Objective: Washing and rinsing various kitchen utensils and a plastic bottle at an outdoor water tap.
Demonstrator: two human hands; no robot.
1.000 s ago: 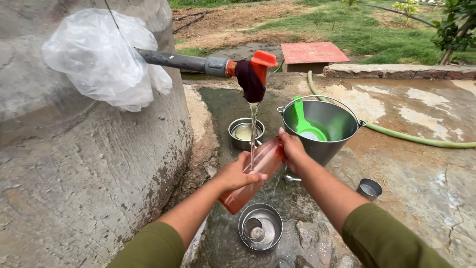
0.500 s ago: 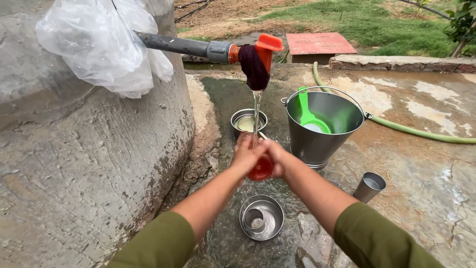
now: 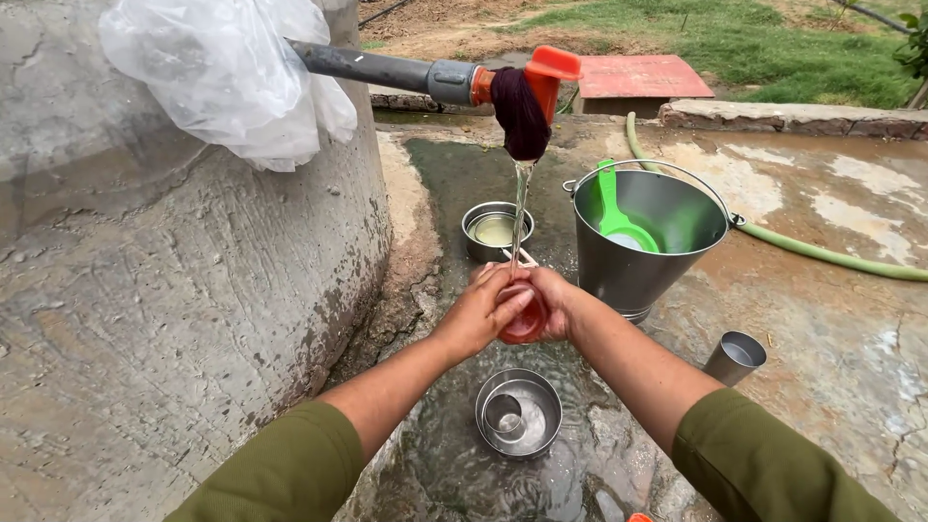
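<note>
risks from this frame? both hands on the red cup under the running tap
1. Both the left hand and right hand grip the wet red cup under the water stream; it could slip and fall onto the steel bowl below.
2. The wet ground around the bowls looks slick; footing may be poor.
3. Splash could reach the small bowl that holds liquid, close behind the stream.

We only spot one bit of packaging here: a crumpled clear plastic bag (image 3: 227, 72) up top left, whitish and see-through, bunched around the dark pipe (image 3: 372, 68) right where it comes out of the grey concrete tank wall (image 3: 174, 280). We see no labels, signs or screens anywhere
</note>
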